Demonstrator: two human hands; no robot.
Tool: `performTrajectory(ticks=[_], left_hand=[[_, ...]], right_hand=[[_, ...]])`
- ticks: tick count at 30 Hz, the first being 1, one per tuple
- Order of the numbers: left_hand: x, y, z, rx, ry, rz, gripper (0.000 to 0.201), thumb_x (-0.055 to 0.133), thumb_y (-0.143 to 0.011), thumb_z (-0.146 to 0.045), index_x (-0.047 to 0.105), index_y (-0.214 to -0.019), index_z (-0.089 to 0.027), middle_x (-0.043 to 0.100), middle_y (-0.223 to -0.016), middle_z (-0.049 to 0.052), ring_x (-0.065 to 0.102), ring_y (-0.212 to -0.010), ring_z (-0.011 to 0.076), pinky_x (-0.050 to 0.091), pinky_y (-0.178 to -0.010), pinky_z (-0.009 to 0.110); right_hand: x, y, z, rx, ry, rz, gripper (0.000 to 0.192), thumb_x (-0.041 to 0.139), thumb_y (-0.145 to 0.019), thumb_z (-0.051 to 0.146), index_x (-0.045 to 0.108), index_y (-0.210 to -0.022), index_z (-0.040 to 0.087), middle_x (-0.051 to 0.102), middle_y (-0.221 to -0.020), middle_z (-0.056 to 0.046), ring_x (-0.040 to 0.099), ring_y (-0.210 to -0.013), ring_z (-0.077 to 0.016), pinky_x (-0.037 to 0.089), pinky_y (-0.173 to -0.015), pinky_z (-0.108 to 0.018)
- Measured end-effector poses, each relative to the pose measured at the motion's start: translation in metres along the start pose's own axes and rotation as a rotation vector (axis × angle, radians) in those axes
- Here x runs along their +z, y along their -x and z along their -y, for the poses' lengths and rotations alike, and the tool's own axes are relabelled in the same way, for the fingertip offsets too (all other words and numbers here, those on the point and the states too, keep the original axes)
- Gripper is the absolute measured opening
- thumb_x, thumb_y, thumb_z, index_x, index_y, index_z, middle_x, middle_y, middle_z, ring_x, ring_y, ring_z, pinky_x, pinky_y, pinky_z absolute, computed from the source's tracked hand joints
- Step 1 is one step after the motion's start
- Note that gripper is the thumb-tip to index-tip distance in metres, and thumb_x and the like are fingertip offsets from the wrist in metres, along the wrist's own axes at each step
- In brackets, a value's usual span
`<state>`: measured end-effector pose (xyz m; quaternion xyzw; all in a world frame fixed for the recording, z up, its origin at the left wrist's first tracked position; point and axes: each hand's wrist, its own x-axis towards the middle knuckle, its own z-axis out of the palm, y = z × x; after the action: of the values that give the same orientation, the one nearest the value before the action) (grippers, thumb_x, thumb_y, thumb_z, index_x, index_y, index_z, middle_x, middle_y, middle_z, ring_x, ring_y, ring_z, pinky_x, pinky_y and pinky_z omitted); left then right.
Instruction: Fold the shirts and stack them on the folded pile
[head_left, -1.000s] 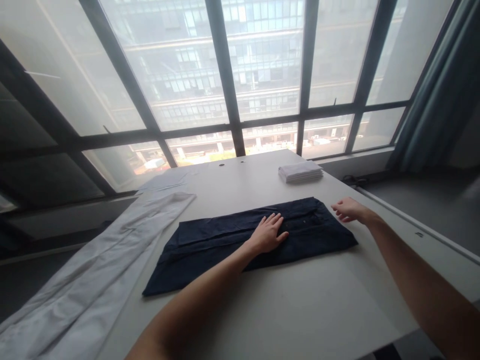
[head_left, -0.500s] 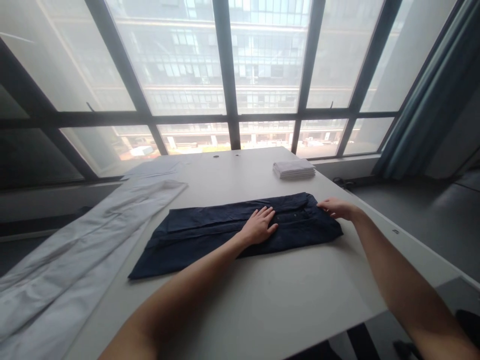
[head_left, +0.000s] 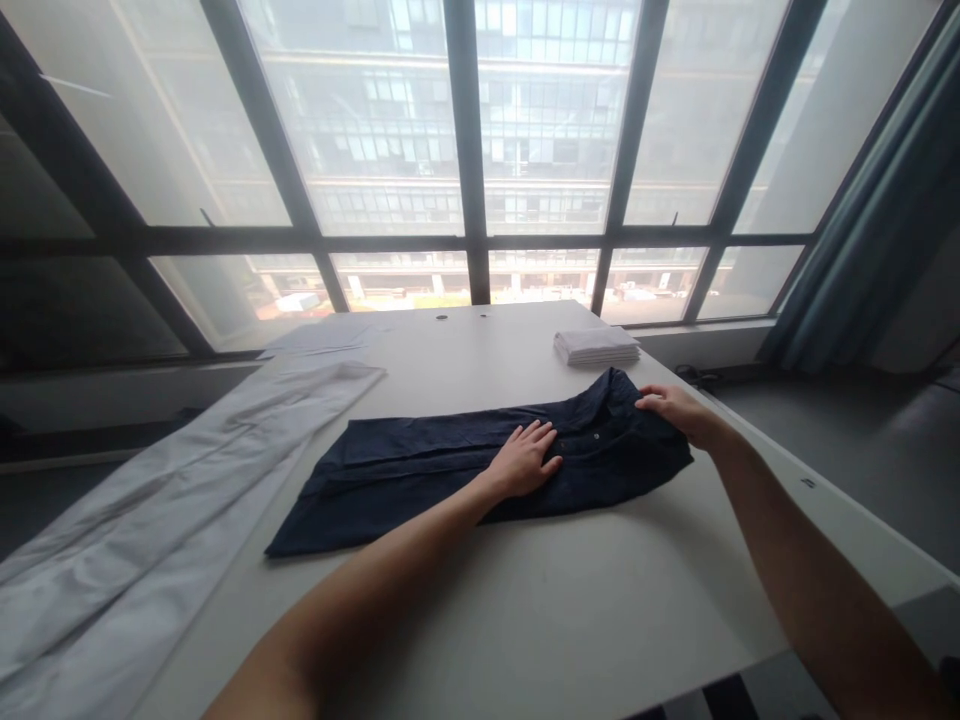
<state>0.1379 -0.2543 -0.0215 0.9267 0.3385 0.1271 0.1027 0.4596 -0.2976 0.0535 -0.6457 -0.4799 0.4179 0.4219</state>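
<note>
A dark navy shirt (head_left: 420,455), folded into a long strip with a few buttons showing, lies across the white table. My left hand (head_left: 523,460) rests flat on its middle, fingers stretched out. At the shirt's right end, my right hand (head_left: 675,412) pinches the edge and holds that end raised off the tabletop. The fingertips of the right hand are partly hidden by the cloth. The shirt's left part lies flat.
A long white garment (head_left: 150,530) is spread along the left side of the table (head_left: 480,620). Toward the back right sits a stack of folded white cloth (head_left: 596,347). Large windows stand behind the table, and a blue-grey curtain (head_left: 847,210) hangs at right.
My right hand has lifted the right end of the navy shirt, which lay flatter before. My left hand has stayed pressed on the middle. The view has shifted slightly.
</note>
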Motion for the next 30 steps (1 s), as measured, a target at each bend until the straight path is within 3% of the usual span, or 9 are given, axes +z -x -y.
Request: performTrajectory(ticks=[7,10,14,16,19,22,25,27,30], left_hand=[[0.003,-0.001,0.001,-0.002,0.088,-0.051,0.055,0.050,-0.100,-0.047,0.051,-0.149,-0.021,0.040,-0.161,0.010,0.025,-0.154,0.0286,0.019,-0.125,0.050],[0.002,-0.006,0.000,-0.028,0.268,-0.181,0.048,0.054,-0.098,-0.039,0.057,-0.142,-0.020,0.049,-0.155,0.011,0.032,-0.151,0.0285,0.023,-0.124,0.048],[-0.001,-0.016,0.003,-0.208,0.784,-0.444,0.041,0.048,-0.101,-0.037,0.060,-0.135,-0.018,0.061,-0.141,0.014,0.054,-0.134,0.0285,0.040,-0.116,0.044],[-0.003,-0.021,0.007,-0.352,1.156,-0.498,0.043,0.043,-0.104,-0.042,0.056,-0.139,-0.019,0.061,-0.141,0.014,0.063,-0.122,0.0262,0.050,-0.105,0.041],[-0.005,-0.024,0.016,-0.571,1.541,-0.480,0.047,0.039,-0.106,-0.050,0.052,-0.139,-0.019,0.061,-0.137,0.014,0.069,-0.106,0.0222,0.058,-0.083,0.031],[-0.005,-0.023,0.023,-0.626,1.578,-0.413,0.043,0.053,-0.101,-0.046,0.055,-0.134,-0.019,0.065,-0.128,0.012,0.069,-0.097,0.0204,0.056,-0.069,0.025],[-0.003,-0.022,0.025,-0.635,1.490,-0.392,0.054,0.071,-0.090,-0.026,0.051,-0.140,-0.022,0.064,-0.132,0.011,0.068,-0.103,0.0202,0.054,-0.071,0.024],[-0.002,-0.023,0.025,-0.654,1.456,-0.402,0.063,0.073,-0.083,-0.015,0.050,-0.142,-0.022,0.063,-0.133,0.012,0.067,-0.102,0.0204,0.054,-0.073,0.024],[-0.003,-0.025,0.028,-0.615,1.509,-0.400,0.057,0.071,-0.081,-0.013,0.056,-0.136,-0.019,0.069,-0.116,0.011,0.069,-0.091,0.0198,0.056,-0.073,0.026]], right_hand=[[0.041,0.014,0.033,-0.119,0.092,-0.168,0.027,0.071,-0.076,0.025,0.071,-0.101,0.013,0.073,-0.075,-0.006,0.066,-0.062,-0.0178,0.048,-0.051,-0.023],[0.064,0.011,0.048,-0.155,0.194,-0.178,0.024,0.069,-0.076,0.022,0.071,-0.097,0.012,0.071,-0.072,-0.005,0.062,-0.059,-0.0159,0.045,-0.050,-0.023],[0.109,0.007,0.059,-0.259,0.382,-0.173,0.026,0.071,-0.073,0.022,0.071,-0.097,0.012,0.069,-0.069,-0.004,0.062,-0.062,-0.0166,0.045,-0.052,-0.023],[0.135,0.009,0.060,-0.307,0.433,-0.141,0.030,0.074,-0.073,0.024,0.070,-0.101,0.013,0.069,-0.071,-0.004,0.062,-0.063,-0.0167,0.046,-0.054,-0.023],[0.162,0.012,0.057,-0.228,0.353,0.132,0.026,0.073,-0.080,0.032,0.070,-0.100,0.016,0.068,-0.068,-0.002,0.062,-0.058,-0.0155,0.047,-0.050,-0.022],[0.161,0.000,0.049,-0.186,0.243,0.255,0.021,0.067,-0.086,0.039,0.071,-0.090,0.018,0.070,-0.072,-0.004,0.064,-0.058,-0.0155,0.049,-0.049,-0.022],[0.139,-0.026,0.035,-0.281,0.254,-0.013,0.023,0.058,-0.090,0.036,0.072,-0.089,0.017,0.074,-0.081,-0.007,0.068,-0.070,-0.0183,0.056,-0.062,-0.026],[0.126,-0.044,0.021,-0.370,0.310,-0.174,0.027,0.054,-0.091,0.032,0.074,-0.098,0.017,0.077,-0.096,-0.011,0.071,-0.090,-0.0223,0.057,-0.084,-0.033],[0.124,-0.057,-0.004,-0.501,0.345,-0.190,0.041,0.047,-0.094,0.035,0.071,-0.121,0.014,0.070,-0.127,-0.016,0.063,-0.121,-0.0267,0.045,-0.110,-0.041]])
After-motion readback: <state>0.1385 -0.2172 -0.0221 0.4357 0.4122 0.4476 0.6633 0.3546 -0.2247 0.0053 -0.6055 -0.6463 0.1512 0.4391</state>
